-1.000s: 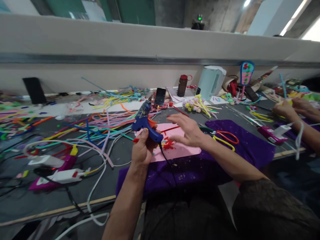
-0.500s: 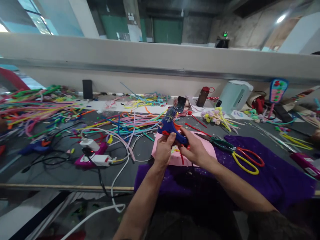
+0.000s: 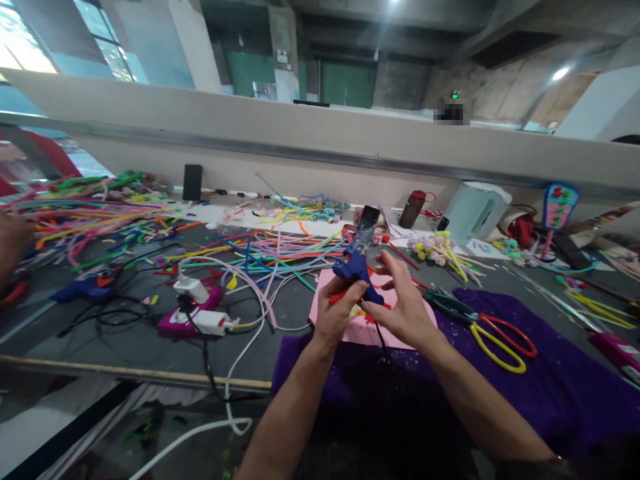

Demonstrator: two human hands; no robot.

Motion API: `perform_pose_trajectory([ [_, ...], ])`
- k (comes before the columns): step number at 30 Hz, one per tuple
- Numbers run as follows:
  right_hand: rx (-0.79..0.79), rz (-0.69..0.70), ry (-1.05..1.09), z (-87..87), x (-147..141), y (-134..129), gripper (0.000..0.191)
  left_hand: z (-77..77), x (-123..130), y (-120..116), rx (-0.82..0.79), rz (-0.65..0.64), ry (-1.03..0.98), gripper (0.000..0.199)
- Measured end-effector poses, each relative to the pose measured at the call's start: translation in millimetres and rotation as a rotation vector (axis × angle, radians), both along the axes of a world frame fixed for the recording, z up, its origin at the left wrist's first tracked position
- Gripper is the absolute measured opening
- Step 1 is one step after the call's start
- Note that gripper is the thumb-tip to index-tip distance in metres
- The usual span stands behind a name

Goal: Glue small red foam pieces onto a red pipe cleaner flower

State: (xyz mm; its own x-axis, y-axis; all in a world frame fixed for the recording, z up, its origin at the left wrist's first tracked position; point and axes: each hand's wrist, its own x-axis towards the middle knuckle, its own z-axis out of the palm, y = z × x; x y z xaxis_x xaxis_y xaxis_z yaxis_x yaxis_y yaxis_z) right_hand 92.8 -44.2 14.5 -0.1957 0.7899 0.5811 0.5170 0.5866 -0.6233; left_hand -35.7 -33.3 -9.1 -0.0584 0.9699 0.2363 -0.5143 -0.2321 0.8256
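A blue glue gun [image 3: 356, 267] with a smeared, glue-crusted nozzle end is held up over a pink sheet [image 3: 320, 300]. My left hand [image 3: 336, 307] is closed around its grip side, near the red trigger. My right hand [image 3: 400, 297] is beside the gun's handle with its fingers apart; whether a fingertip touches the handle is hard to tell. From the handle a black cord hangs down. Small red and yellow bits lie on the pink sheet, partly covered by my hands. Under the sheet spreads a purple cloth [image 3: 565, 373].
Scissors [image 3: 500, 333] with red and yellow handles lie to the right. On the left are a purple power strip [image 3: 170, 323], another blue glue gun [image 3: 85, 287] and tangled cords. Colourful pipe cleaners [image 3: 260, 247] cover the back. A kettle [image 3: 475, 210] and bottle [image 3: 415, 208] stand behind. Another person's hand [image 3: 13, 247] is far left.
My right hand has loosened from the glue gun's handle and spread its fingers. The gun stays in my left hand, turned slightly. The view has shifted, and another person's hand shows more at the left edge.
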Motion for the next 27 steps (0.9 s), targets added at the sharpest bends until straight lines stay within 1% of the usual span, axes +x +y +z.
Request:
perform_pose_trajectory([
  [2,-0.031,0.048,-0.032,7.7,2.3,-2.0,0.086,4.3,-1.5,-4.4,0.037,-0.055,0.063,0.017],
  [4,-0.101,0.099,-0.038,13.6,3.6,-4.2,0.082,7.7,-3.4,-7.6,0.064,-0.103,0.111,0.017],
  [5,-0.136,0.113,-0.027,15.2,4.0,-5.4,0.075,8.9,-4.2,-8.9,0.073,-0.12,0.127,0.018],
  [7,-0.177,0.119,0.019,15.4,5.0,-7.3,0.055,10.5,-5.4,-11.1,0.086,-0.145,0.141,0.023],
  [9,-0.201,0.126,0.126,12.3,7.8,-7.9,0.038,11.6,-5.6,-13.0,0.096,-0.186,0.115,0.035],
  [11,-0.217,0.131,0.292,7.9,13.0,-7.4,0.03,12.2,-5.3,-14.1,0.103,-0.224,0.053,0.041],
  [14,-0.234,0.132,0.504,2.7,23.2,-7.3,0.023,11.3,-6.0,-13.3,0.11,-0.255,-0.038,0.03],
  [16,-0.241,0.145,0.598,0.9,29.7,-9.1,0.02,9.2,-8.1,-11.8,0.113,-0.304,-0.079,0.025],
  [19,-0.277,0.199,0.722,-1.7,38.7,-12.8,0.022,5.9,-13.7,-10.7,0.139,-0.43,-0.162,0.028],
  [22,-0.319,0.204,0.794,-7.8,49.2,-13.2,0.024,5.1,-19.3,-10.9,0.158,-0.538,-0.228,0.027],
  [25,-0.353,0.175,0.805,-18.7,61.6,-9.7,0.027,4.8,-18.3,-9.0,0.115,-0.581,-0.188,0.024],
  [27,-0.378,0.162,0.807,-27.7,68.7,-7.1,0.029,2.9,-12.4,-5.5,0.032,-0.6,-0.12,0.018],
])
